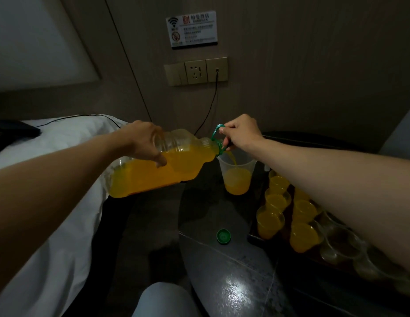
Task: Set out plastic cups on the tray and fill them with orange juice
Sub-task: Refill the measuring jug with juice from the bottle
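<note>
A large clear plastic bottle of orange juice (176,167) is tipped on its side above the dark glossy bench (233,282). The left hand (144,143) grips its body, and the right hand (240,131) curls round its green loop handle (216,131). Juice streams from the neck into a translucent plastic jug (237,177) standing at the far side. To the right, a dark tray (253,239) holds small plastic cups filled with juice (269,221) and, nearer, empty clear cups (341,243). A green screw cap (223,236) lies just left of the tray.
</note>
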`<state>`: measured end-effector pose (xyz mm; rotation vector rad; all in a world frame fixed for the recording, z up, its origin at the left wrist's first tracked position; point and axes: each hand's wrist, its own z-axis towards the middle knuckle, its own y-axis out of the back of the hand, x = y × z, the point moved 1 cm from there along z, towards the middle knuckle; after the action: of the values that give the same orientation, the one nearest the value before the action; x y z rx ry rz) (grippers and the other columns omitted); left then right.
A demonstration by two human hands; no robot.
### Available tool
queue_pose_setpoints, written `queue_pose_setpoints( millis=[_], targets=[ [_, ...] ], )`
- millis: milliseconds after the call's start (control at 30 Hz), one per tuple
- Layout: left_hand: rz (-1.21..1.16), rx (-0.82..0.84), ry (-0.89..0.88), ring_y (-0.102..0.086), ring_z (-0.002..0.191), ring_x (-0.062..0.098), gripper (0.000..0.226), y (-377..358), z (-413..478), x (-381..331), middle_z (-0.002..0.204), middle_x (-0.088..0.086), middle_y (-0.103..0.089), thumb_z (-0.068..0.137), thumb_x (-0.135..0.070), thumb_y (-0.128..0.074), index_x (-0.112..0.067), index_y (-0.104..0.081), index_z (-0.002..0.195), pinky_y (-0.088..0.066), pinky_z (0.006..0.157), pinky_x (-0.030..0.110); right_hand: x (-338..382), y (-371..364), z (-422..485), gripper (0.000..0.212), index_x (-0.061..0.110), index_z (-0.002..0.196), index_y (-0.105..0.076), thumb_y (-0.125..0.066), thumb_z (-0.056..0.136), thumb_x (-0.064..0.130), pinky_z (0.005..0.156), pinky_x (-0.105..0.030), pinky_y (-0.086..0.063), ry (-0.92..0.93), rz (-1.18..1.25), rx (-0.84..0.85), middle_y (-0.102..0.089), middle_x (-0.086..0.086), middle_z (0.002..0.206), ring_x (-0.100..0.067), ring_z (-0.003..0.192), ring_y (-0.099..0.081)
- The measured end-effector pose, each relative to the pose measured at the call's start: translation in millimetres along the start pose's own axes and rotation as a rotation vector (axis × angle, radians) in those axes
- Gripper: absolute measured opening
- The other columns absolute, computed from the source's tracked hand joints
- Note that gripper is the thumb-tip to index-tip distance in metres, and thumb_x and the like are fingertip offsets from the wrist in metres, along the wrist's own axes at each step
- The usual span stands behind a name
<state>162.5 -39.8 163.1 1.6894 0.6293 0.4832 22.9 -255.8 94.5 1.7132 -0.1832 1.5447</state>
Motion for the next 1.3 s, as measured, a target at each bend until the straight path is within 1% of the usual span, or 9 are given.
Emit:
queue_pose_setpoints(
  millis=[100, 267, 333, 533, 667, 900, 967, 1167, 1300],
  targets=[
    [0.016, -0.003, -0.006, -0.057, 0.098, 0.022, 0.064, 0.6, 0.6, -0.4, 0.11, 0.005, -0.059, 0.069, -0.04, -0.087, -0.021, -0.055, 0.121, -0.048, 0.075, 0.031, 0.1, 0.9, 0.5, 0.016, 0.006, 0.1, -0.076, -0.063, 0.1, 0.016, 0.059, -0.025, -0.062, -0.004, 0.004, -0.002, -0.073, -0.008, 0.07, -0.012, 0.06, -0.072],
    [0.012, 0.003, -0.01, -0.057, 0.092, 0.02, 0.055, 1.4, 1.1, -0.1, 0.104, 0.004, -0.059, 0.067, -0.042, -0.087, -0.024, -0.056, 0.108, -0.05, 0.075, 0.032, 0.9, 1.7, 1.2, 0.016, 0.007, 0.104, -0.076, -0.063, 0.1, 0.017, 0.058, -0.025, -0.061, -0.009, 0.006, -0.005, -0.074, -0.011, 0.073, -0.016, 0.066, -0.074],
    [0.007, 0.003, -0.01, -0.057, 0.091, 0.019, 0.054, 1.6, 0.5, -0.5, 0.101, 0.002, -0.059, 0.067, -0.042, -0.087, -0.025, -0.056, 0.108, -0.052, 0.078, 0.033, 0.7, 2.3, 1.4, 0.016, 0.006, 0.104, -0.076, -0.063, 0.1, 0.016, 0.057, -0.024, -0.06, -0.01, 0.009, -0.005, -0.073, -0.01, 0.071, -0.014, 0.063, -0.074],
    [0.002, 0.001, -0.024, -0.056, 0.09, 0.018, 0.051, 3.7, 0.2, 0.9, 0.099, 0.002, -0.059, 0.067, -0.04, -0.087, -0.025, -0.056, 0.105, -0.05, 0.074, 0.031, 0.6, 1.2, 2.6, 0.016, 0.007, 0.103, -0.076, -0.064, 0.1, 0.016, 0.056, -0.023, -0.06, -0.008, 0.013, -0.012, -0.073, -0.009, 0.071, -0.014, 0.063, -0.074],
    [0.006, 0.002, -0.02, -0.056, 0.092, 0.019, 0.054, 4.9, -0.1, 1.6, 0.1, 0.0, -0.058, 0.067, -0.041, -0.087, -0.026, -0.056, 0.108, -0.052, 0.08, 0.034, -1.3, 0.1, 2.9, 0.017, 0.006, 0.102, -0.077, -0.064, 0.099, 0.016, 0.057, -0.024, -0.06, -0.01, 0.019, -0.005, -0.073, -0.01, 0.07, -0.017, 0.066, -0.075],
    [0.002, 0.002, -0.017, -0.056, 0.092, 0.019, 0.054, 5.6, 0.8, 2.3, 0.1, 0.002, -0.058, 0.068, -0.04, -0.087, -0.024, -0.057, 0.109, -0.051, 0.078, 0.032, 0.6, 1.1, 3.3, 0.016, 0.007, 0.1, -0.077, -0.064, 0.1, 0.017, 0.066, -0.034, -0.065, -0.014, 0.021, -0.005, -0.074, -0.011, 0.072, -0.021, 0.069, -0.076],
    [0.009, -0.004, -0.013, -0.056, 0.093, 0.02, 0.057, 5.1, 1.4, 2.0, 0.1, 0.001, -0.058, 0.066, -0.042, -0.087, -0.023, -0.057, 0.111, -0.054, 0.082, 0.035, -0.1, 1.0, 3.9, 0.016, 0.007, 0.1, -0.077, -0.064, 0.099, 0.017, 0.067, -0.035, -0.065, -0.013, 0.019, -0.006, -0.074, -0.011, 0.072, -0.02, 0.069, -0.076],
    [0.027, -0.007, -0.01, -0.056, 0.098, 0.022, 0.06, 5.0, 2.2, 0.9, 0.105, 0.002, -0.057, 0.066, -0.043, -0.087, -0.023, -0.058, 0.114, -0.055, 0.086, 0.038, -1.2, 2.6, 5.6, 0.016, 0.007, 0.104, -0.077, -0.065, 0.099, 0.016, 0.064, -0.032, -0.064, -0.019, 0.032, -0.002, -0.074, -0.012, 0.073, -0.021, 0.069, -0.076],
    [0.01, 0.001, -0.015, -0.057, 0.095, 0.02, 0.055, 6.1, 2.6, -0.9, 0.102, 0.002, -0.058, 0.068, -0.041, -0.086, -0.024, -0.057, 0.11, -0.054, 0.083, 0.036, -0.8, 3.1, 5.0, 0.015, 0.008, 0.102, -0.076, -0.064, 0.1, 0.016, 0.064, -0.03, -0.063, -0.015, 0.024, -0.003, -0.074, -0.011, 0.074, -0.019, 0.069, -0.076]
  ],
)
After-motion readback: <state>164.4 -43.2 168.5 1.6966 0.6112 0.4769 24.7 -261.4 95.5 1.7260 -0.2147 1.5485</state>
